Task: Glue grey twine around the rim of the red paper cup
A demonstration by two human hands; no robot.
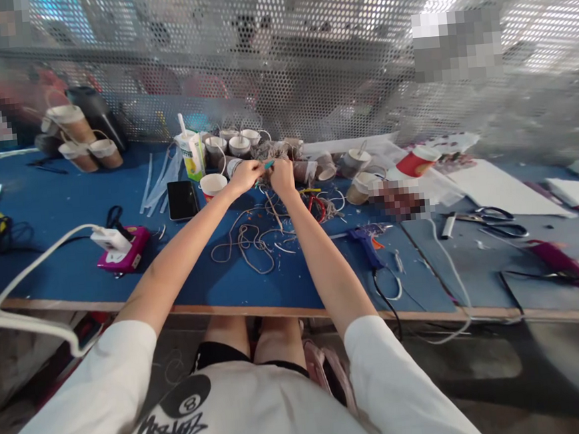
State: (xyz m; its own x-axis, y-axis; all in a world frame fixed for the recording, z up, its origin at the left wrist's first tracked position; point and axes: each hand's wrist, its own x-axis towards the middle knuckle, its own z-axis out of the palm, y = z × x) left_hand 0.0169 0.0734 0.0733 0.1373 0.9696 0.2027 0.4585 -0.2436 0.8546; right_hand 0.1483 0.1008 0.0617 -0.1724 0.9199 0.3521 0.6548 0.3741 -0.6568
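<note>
Both of my arms reach forward to the back middle of the blue table. My left hand [246, 175] is closed, its fingertips meeting a small teal object [269, 165] whose kind I cannot make out. Right beside it, my right hand [282, 175] is closed too; whatever its fingers hold is hidden. Twine-wrapped paper cups lie around and behind the hands, with a grey-brown tangle of twine [274, 150] just beyond. A red-and-white paper cup [213, 185] stands left of my left hand. Loose twine [251, 243] curls on the table below the hands.
A blue glue gun [368, 243] lies right of my right arm, with scissors [490, 218] farther right. On the left are a black phone [182, 200], a drink carton [192, 154], glue sticks [159, 184] and a purple power strip [126, 250]. Perforated metal mesh [277, 64] rises behind.
</note>
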